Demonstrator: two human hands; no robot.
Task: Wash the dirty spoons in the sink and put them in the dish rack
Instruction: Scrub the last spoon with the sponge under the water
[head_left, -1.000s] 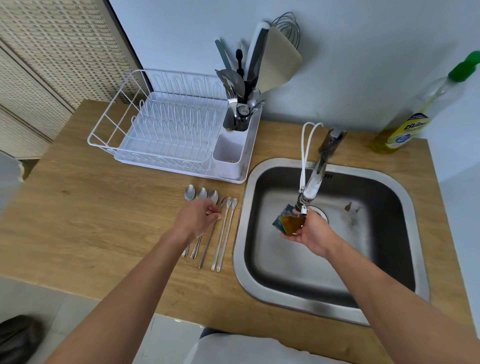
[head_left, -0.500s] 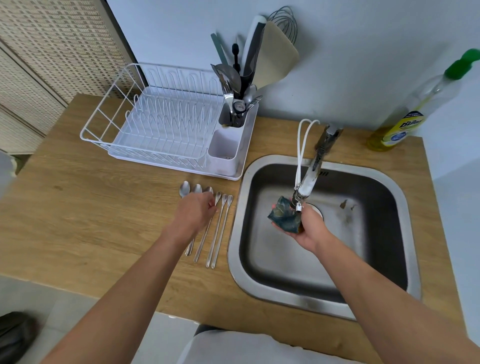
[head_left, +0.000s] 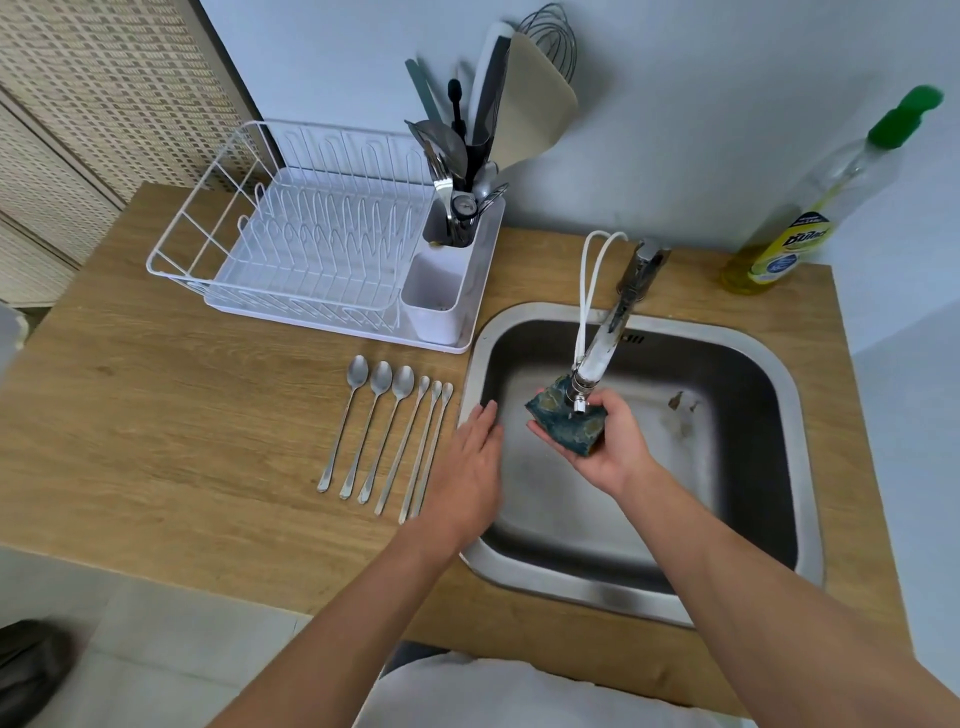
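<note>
On counter: six spoons (head_left: 387, 436) unwashed — rack (head_left: 311, 249) awaits | right hand (head_left: 602, 441) cups sponge (head_left: 563, 423) | left hand (head_left: 470, 467) flat, empty.

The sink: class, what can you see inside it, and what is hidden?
Inside the sink, the right hand holds a dark sponge under the faucet. Brown specks mark the floor. The sponge and hand cover the drain.

A pale blue-grey wall (head_left: 727, 130) backs the wooden counter (head_left: 156, 415), a woven cane panel (head_left: 104, 93) stands at the left, and light floor tiles (head_left: 156, 649) show below.
</note>
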